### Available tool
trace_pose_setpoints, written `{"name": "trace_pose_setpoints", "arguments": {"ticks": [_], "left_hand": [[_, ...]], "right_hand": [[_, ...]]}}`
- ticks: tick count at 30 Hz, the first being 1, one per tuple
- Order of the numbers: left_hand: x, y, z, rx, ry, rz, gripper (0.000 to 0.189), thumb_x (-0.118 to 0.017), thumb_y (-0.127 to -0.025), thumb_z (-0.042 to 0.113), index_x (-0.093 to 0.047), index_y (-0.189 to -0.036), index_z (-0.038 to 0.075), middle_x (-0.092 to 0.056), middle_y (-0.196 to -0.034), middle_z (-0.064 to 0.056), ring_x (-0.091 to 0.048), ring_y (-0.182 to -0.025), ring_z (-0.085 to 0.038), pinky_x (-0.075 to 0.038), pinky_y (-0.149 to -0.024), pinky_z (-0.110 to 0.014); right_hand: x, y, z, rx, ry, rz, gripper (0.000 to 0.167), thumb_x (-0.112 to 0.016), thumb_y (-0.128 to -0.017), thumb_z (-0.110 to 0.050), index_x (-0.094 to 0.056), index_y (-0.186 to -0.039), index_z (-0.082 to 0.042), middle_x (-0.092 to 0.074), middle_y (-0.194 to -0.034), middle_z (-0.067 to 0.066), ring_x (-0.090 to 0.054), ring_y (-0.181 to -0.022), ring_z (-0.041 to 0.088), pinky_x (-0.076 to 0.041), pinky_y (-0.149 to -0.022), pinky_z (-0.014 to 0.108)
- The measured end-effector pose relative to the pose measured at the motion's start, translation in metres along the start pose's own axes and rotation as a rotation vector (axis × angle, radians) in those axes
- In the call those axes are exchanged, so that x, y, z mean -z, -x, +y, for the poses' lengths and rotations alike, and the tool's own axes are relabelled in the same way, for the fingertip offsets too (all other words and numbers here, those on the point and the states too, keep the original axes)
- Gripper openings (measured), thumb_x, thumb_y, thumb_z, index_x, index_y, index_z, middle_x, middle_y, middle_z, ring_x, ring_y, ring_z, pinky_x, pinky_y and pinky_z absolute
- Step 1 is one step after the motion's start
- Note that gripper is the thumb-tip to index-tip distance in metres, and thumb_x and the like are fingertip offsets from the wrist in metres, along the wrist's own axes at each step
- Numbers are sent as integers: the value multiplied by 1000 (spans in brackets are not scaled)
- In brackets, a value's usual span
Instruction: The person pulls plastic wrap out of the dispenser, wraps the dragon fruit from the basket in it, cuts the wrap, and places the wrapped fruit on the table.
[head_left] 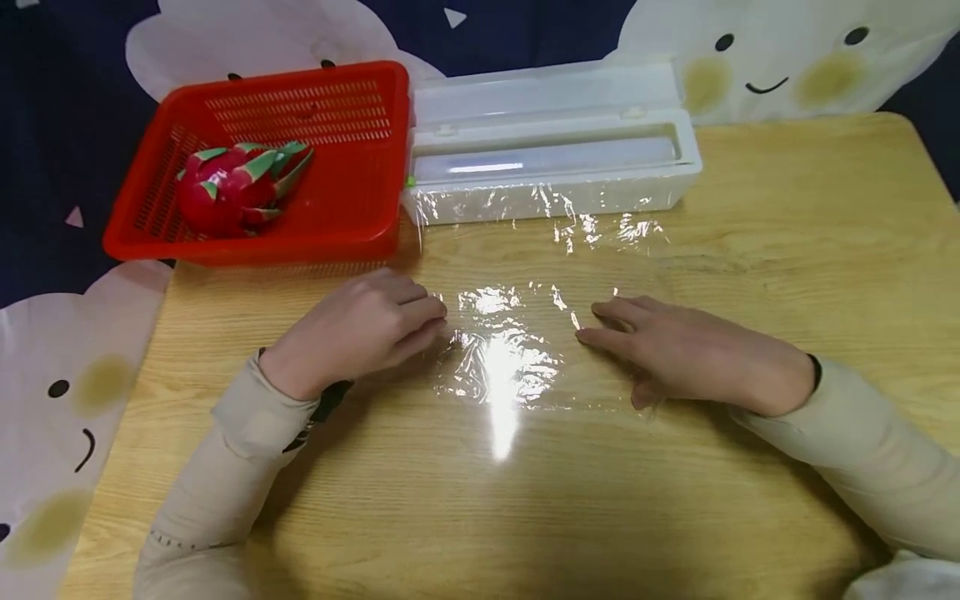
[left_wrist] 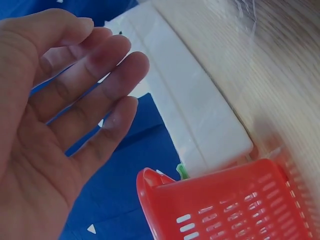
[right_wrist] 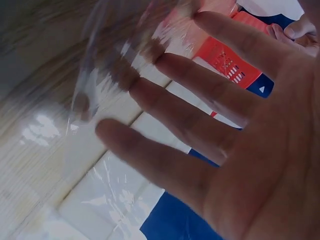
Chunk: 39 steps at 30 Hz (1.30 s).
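Note:
A clear sheet of cling film (head_left: 525, 358) runs from the white cling film dispenser (head_left: 547, 197) down onto the wooden table, shining where light strikes it. At the sheet's left edge is my left hand (head_left: 363, 329); the left wrist view shows its fingers loosely bent, with nothing visible gripped. My right hand (head_left: 693, 354) lies over the sheet's right side. In the right wrist view its fingers (right_wrist: 182, 125) are straight and spread, with their tips against the film (right_wrist: 87, 100). The dispenser's lid (head_left: 547, 92) stands raised, and a roll (head_left: 540, 162) shows inside.
A red plastic basket (head_left: 360, 179) stands left of the dispenser, close against it, and holds a dragon fruit (head_left: 225, 192). Behind the table (head_left: 480, 525) and along its left side hangs dark blue cloth with white cloud faces (head_left: 780, 58).

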<state>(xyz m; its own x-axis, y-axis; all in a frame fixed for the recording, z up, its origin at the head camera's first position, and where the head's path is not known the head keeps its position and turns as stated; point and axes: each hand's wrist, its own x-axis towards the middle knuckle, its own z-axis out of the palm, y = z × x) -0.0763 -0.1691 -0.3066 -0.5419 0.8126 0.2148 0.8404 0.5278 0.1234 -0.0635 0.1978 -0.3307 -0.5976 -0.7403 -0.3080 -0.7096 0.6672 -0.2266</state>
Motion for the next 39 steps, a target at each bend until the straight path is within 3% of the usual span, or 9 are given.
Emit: {"name": "trace_pose_setpoints", "arguments": {"ticks": [4,13,20,31,39], "left_hand": [[1,2,-5,-4,1,33,11,-81,-88,14,-76,-94,7,-75,-84,-4,-69,-78,-21,-59,-79,-36],[-1,9,-22,44,17,59,11,-81,-87,9,-76,-95,3,-76,-84,-8,-69,-76,-23,-61,-74,-37],[3,15,-33,75,-6,127,13,-83,-84,8,-77,-93,3,-76,-83,-9,-65,-71,-23,-58,-68,-36],[29,15,-52,102,-85,206,15,-81,-83,3,-76,-97,0,-77,-94,-18,-68,-92,-34,-60,-89,-50],[40,18,-63,152,-126,182,22,-84,-80,1,-77,-100,0,-77,-96,-19,-65,-97,-34,-60,-91,-53]], "right_hand": [[1,-4,0,9,-1,-7,94,-92,-72,-34,-49,-154,-16,-45,-159,22,-46,-145,46,-51,-107,60],[7,-15,-2,6,3,-48,92,-92,-75,-30,-48,-155,-17,-43,-160,21,-44,-145,47,-54,-102,62],[11,-17,-4,-1,-14,-82,91,-92,-76,-29,-48,-155,-18,-41,-162,20,-43,-146,48,-53,-104,62],[6,-8,-2,-12,-33,-60,91,-91,-76,-32,-48,-155,-18,-42,-161,20,-42,-146,49,-54,-102,61],[2,-4,-3,-29,-46,-61,91,-91,-77,-31,-47,-155,-17,-41,-162,18,-42,-146,47,-55,-101,60]]}}
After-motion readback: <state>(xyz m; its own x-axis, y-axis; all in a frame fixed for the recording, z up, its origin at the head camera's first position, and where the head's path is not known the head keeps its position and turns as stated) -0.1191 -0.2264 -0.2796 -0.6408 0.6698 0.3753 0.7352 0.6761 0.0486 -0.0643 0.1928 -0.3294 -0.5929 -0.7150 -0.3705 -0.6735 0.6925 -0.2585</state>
